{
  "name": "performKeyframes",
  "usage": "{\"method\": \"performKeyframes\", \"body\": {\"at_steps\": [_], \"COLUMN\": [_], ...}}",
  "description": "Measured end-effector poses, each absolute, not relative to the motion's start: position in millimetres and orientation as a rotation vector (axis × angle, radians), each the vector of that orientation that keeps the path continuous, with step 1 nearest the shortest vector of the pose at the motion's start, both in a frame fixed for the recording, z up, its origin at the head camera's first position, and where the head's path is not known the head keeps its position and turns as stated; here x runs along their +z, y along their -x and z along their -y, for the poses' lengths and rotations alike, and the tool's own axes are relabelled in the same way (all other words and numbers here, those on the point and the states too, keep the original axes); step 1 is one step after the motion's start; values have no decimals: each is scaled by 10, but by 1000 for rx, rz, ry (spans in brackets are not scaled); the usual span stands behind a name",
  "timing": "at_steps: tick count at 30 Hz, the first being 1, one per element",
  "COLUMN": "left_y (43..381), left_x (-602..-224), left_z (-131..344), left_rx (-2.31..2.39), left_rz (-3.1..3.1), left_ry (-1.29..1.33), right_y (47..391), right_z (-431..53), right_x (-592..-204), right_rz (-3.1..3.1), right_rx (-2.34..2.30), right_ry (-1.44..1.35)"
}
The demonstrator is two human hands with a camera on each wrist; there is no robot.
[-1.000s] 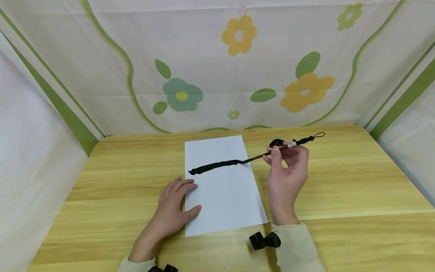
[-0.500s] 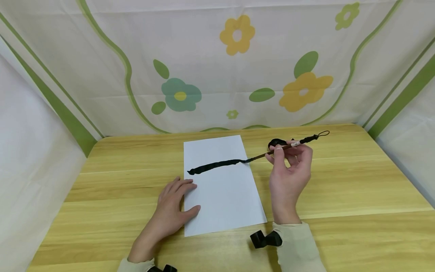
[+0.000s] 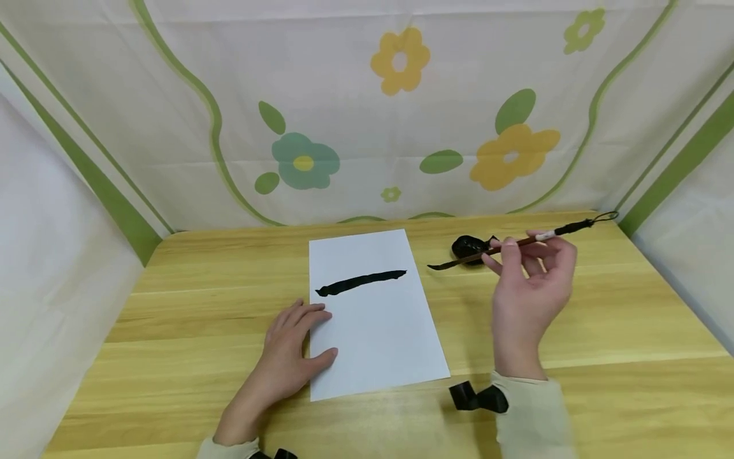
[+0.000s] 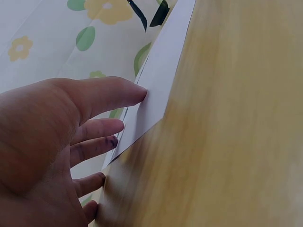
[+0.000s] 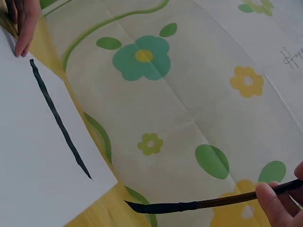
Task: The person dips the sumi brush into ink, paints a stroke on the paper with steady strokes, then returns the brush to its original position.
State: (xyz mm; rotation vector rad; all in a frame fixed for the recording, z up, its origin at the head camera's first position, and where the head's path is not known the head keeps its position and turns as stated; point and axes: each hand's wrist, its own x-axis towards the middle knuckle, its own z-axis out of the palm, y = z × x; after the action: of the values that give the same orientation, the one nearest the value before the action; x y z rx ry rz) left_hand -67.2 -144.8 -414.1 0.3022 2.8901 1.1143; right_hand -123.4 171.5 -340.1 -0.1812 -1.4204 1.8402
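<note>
My right hand (image 3: 530, 293) pinches an ink brush (image 3: 524, 241) by its brown handle, with the black, slightly bent bristle tip off the right edge of the white paper (image 3: 378, 338). In the right wrist view the ink brush (image 5: 222, 202) slants beside the paper's corner. A single thick black ink stroke (image 3: 361, 282) crosses the upper part of the sheet. On the paper's left edge rests my left hand (image 3: 292, 357), thumb and fingers spread. The left wrist view shows its thumb (image 4: 113, 91) on the sheet and a dark smudge on one finger.
Behind the brush sits a small black glossy container (image 3: 467, 248), partly covered by the handle. A wooden table (image 3: 189, 331) carries everything, and a flower-printed cloth (image 3: 355, 115) hangs along its back edge. Black camera mounts (image 3: 478, 396) are strapped at the wrists.
My right hand has moved to the right with the ink brush, whose tip has left the end of the stroke and the paper. The left hand stays in place.
</note>
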Motion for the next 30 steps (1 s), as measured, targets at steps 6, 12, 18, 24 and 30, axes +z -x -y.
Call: {"method": "performKeyframes", "body": {"at_steps": [6, 12, 18, 24, 30], "left_y": [657, 648, 652, 657, 678], "left_x": [-4143, -4140, -4150, -4159, -4158], "left_z": [1445, 1473, 1496, 1498, 1513], "left_rx": [1108, 1108, 1107, 1109, 1114], "left_rz": [-2882, -2881, -2889, -2885, -2882], "left_ry": [-299, -290, -306, -320, -326], "right_y": [1230, 1250, 1244, 1232, 1227], "right_z": [-1932, -2032, -2047, -2078, -2175], "right_x": [-3364, -3352, -3367, -3366, -3337], "right_rz": [1359, 1290, 1265, 1249, 1226], "right_rx": [1905, 1951, 1957, 1973, 1972], "right_ry": [131, 141, 148, 151, -54]}}
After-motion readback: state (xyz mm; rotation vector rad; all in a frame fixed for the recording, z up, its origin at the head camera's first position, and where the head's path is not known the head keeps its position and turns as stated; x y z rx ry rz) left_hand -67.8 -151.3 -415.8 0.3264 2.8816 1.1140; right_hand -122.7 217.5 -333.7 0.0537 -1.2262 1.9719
